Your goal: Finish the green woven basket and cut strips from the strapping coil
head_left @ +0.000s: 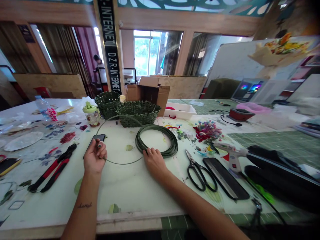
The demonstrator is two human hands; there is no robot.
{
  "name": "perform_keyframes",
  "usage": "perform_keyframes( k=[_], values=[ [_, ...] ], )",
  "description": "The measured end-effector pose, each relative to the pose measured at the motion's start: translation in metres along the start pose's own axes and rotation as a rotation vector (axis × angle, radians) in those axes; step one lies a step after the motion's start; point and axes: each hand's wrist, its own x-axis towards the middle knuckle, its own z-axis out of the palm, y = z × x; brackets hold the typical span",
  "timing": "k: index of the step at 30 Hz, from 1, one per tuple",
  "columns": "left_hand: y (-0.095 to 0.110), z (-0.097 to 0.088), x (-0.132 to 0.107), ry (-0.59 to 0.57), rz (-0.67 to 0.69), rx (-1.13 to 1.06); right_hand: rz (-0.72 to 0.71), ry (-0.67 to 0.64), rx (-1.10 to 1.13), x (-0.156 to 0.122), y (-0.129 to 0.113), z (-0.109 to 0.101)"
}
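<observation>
My left hand [95,156] is curled around a black smartphone [98,138], which sticks out past my fingers. A thin green wire hoop [120,162] lies flat on the white table [130,186] and passes right by that hand. My right hand [155,162] rests with its fingers on the near edge of a coil of dark green strip [172,146]. The hoop's far side runs close to the coil, and my right hand partly hides where they meet.
Woven green baskets [138,114] and a cardboard box [150,93] stand behind the coil. Black scissors [200,173], a black case [225,176] and a hot glue gun [232,155] lie right; red-handled pliers [52,168] lie left. A person [98,65] stands far back.
</observation>
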Motion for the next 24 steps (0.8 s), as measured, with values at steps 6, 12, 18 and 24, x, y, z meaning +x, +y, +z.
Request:
perform_keyframes(
  k=[6,12,18,24],
  values=[
    [0.0,-0.002,0.001,0.012,0.008,0.02,-0.075,-0.01,-0.019,0.01,-0.001,-0.001],
    [0.0,-0.001,0.0,0.029,0.011,0.019,-0.056,-0.045,-0.009,0.013,0.007,-0.008],
    [0.0,-0.002,0.0,0.013,0.013,0.009,-0.007,-0.089,-0.014,-0.008,0.001,-0.024],
    [-0.001,-0.001,0.001,0.031,0.018,0.017,0.128,-0.098,0.053,-0.035,0.015,-0.041]
  ],
)
